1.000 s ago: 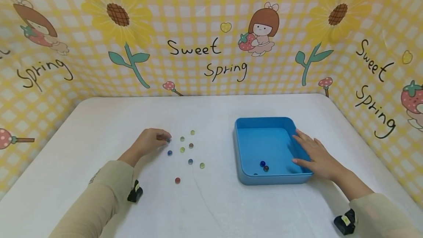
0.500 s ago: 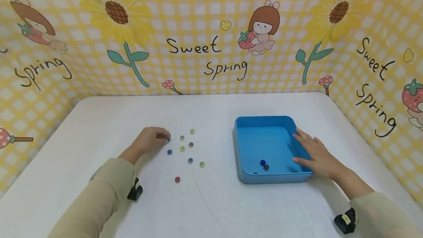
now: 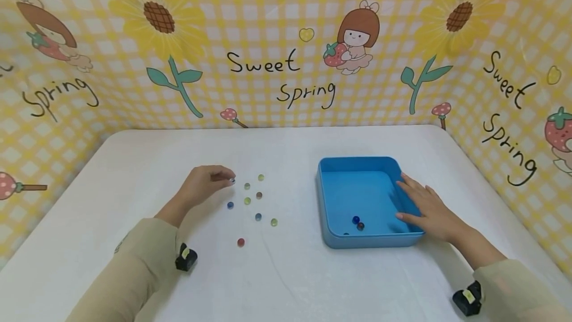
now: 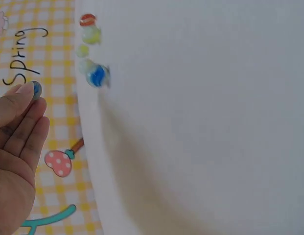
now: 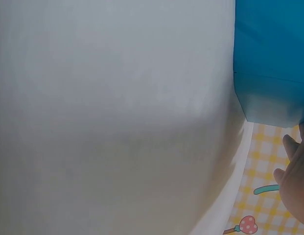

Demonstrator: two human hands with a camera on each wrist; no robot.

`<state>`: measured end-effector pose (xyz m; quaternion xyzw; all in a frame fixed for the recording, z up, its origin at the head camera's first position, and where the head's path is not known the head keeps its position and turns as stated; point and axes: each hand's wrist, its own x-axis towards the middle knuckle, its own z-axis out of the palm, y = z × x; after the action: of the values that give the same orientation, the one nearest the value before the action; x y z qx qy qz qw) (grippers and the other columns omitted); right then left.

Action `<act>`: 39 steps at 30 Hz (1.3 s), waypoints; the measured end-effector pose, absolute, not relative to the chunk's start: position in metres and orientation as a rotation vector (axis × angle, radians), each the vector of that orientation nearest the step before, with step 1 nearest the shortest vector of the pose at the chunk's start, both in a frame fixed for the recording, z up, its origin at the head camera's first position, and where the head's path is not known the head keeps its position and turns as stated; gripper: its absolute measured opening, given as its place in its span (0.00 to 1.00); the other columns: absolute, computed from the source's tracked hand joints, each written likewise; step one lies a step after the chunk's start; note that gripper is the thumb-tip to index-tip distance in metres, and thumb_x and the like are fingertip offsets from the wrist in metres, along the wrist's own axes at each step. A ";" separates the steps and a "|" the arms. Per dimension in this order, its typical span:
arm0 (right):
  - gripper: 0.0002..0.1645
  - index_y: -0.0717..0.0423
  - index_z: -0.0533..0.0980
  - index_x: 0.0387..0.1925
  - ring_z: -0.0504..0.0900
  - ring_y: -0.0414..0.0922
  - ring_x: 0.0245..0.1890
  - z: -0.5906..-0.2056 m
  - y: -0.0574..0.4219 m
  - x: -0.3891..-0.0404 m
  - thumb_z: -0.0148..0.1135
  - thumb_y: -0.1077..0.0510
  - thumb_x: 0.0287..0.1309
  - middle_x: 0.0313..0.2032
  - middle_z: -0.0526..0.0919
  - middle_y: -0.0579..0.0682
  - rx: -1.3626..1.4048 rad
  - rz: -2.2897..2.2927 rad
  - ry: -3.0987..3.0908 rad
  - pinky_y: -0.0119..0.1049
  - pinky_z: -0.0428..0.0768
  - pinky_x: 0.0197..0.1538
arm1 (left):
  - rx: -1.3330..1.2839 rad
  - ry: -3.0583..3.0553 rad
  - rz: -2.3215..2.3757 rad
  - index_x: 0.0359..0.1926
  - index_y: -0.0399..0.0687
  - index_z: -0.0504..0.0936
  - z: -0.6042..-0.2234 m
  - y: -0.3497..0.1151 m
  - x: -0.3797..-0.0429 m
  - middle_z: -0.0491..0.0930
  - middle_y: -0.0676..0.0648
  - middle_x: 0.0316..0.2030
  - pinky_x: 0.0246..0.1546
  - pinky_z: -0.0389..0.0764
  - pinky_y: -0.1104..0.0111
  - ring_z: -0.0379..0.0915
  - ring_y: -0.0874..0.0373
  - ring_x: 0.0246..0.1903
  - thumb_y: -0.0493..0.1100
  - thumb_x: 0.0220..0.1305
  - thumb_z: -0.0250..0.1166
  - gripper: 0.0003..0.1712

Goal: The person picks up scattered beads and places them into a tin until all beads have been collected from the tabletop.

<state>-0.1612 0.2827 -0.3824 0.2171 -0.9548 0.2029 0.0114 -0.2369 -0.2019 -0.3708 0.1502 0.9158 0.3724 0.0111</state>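
Note:
My left hand (image 3: 204, 183) pinches a bluish glass marble (image 4: 37, 90) between thumb and fingertips, at the left of a scatter of marbles. A blue marble (image 3: 230, 205) lies just in front of that hand. Further right are yellow-green marbles (image 3: 248, 201), a brown one (image 3: 259, 195) and a grey-blue one (image 3: 258, 216); a red marble (image 3: 241, 242) lies nearest me. My right hand (image 3: 431, 215) rests with spread, extended fingers over the right rim of a blue tray (image 3: 325, 202). Inside sit a dark blue marble (image 3: 356, 220) and a brown marble (image 3: 360, 226); the front wall mostly hides another.
The white tabletop (image 3: 295, 277) carries everything. Yellow checked cloth (image 3: 268, 14) with printed flowers and figures stands behind it and along both sides. Small black devices, such as the left one (image 3: 186, 258), sit at both cuffs.
My left hand has lifted slightly, bringing the pinched marble up and a little to the right. The right hand stays at the tray's rim, and the other marbles keep their places.

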 end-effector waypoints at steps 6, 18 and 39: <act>0.43 0.65 0.51 0.61 0.44 0.60 0.61 -0.383 0.284 -0.161 0.55 0.46 0.52 0.63 0.44 0.60 0.671 0.630 -2.981 0.60 0.39 0.57 | 0.549 2.791 1.276 0.39 0.41 0.79 -0.363 -0.183 -0.231 0.78 0.46 0.38 0.39 0.75 0.68 0.74 0.55 0.40 0.36 0.53 0.61 0.10; 0.43 0.65 0.51 0.61 0.44 0.59 0.61 -0.386 0.284 -0.160 0.55 0.46 0.52 0.63 0.45 0.60 0.668 0.625 -2.971 0.60 0.39 0.57 | 0.714 2.681 1.448 0.37 0.43 0.79 -0.354 -0.141 -0.226 0.78 0.48 0.36 0.37 0.75 0.72 0.74 0.59 0.39 0.38 0.53 0.61 0.08; 0.43 0.66 0.51 0.61 0.44 0.59 0.61 -0.385 0.283 -0.164 0.55 0.47 0.52 0.63 0.45 0.61 0.664 0.622 -2.979 0.60 0.41 0.57 | 0.813 2.496 1.515 0.39 0.43 0.79 -0.350 -0.067 -0.216 0.78 0.51 0.37 0.37 0.75 0.74 0.74 0.63 0.37 0.37 0.55 0.60 0.09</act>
<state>-0.1636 0.2833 -0.3847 0.2131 -0.9563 0.1998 0.0132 -0.2156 -0.0670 -0.3500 0.2679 0.8223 0.4991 0.0554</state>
